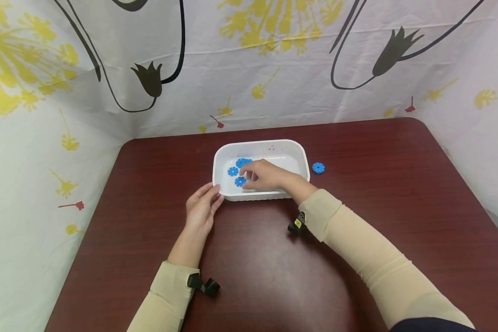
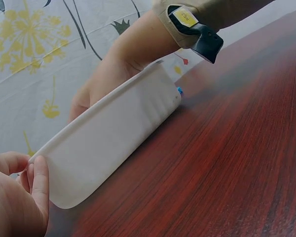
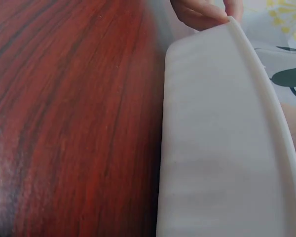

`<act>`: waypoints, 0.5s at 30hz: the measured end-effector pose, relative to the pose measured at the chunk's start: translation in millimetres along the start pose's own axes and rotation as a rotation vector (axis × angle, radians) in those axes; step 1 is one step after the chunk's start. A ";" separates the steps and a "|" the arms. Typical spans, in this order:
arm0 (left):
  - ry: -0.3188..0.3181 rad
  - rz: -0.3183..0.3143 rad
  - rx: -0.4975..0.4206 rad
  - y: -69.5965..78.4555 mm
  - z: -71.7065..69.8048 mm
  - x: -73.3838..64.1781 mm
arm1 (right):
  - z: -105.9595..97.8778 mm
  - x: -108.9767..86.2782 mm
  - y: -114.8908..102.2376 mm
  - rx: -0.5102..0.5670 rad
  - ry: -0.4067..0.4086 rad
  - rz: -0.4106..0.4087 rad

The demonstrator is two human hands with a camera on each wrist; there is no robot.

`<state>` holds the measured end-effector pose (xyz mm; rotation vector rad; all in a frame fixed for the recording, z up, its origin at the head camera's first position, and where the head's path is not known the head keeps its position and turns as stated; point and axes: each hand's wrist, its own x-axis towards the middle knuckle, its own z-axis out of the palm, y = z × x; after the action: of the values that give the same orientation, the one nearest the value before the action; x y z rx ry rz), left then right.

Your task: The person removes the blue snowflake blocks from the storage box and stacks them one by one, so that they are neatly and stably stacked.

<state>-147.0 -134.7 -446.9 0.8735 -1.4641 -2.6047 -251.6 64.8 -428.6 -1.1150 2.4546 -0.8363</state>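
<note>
- Head view first, and from up here I can see right into the white tray point(image 1: 253, 197), sitting on the reddish-brown desk point(image 1: 253, 276) between my two arms.
- My left hand point(image 1: 201, 207) is at the tray's near-left corner, fingers and thumb pinching the rim there.
- And my right hand point(image 1: 267, 176) is reaching in over the near side! Fingers bent, thumb apart from them, a gap between the tips, right beside the notched blue discs point(image 1: 233, 171) on the tray's left half; whether a tip touches one, I can't tell.
- More blue out on the desk, just past the tray's right end: a small blue pile point(image 1: 318, 168). Behind it all hangs the flower-printed cloth point(image 1: 249, 106).
- Over to the left wrist view: here's the tray's outer wall, side-on, my left thumb at the rim and fingers against the outside. My right hand dips behind that wall, fingertips hidden, and a scrap of blue peeks past the far end.
- Now the right wrist view: the near wall looms large, my left fingers pinch the corner up top, and only a sliver of my right hand shows at the edge, its fingers hidden.
</note>
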 end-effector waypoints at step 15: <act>-0.005 0.005 -0.002 0.1 0.0 0.0 | 6.1 4.3 -1.1 -0.100 -0.087 0.016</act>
<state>-147.0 -134.7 -446.8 0.8628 -1.4623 -2.6064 -250.7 58.6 -432.9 -1.1397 2.4533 -0.6527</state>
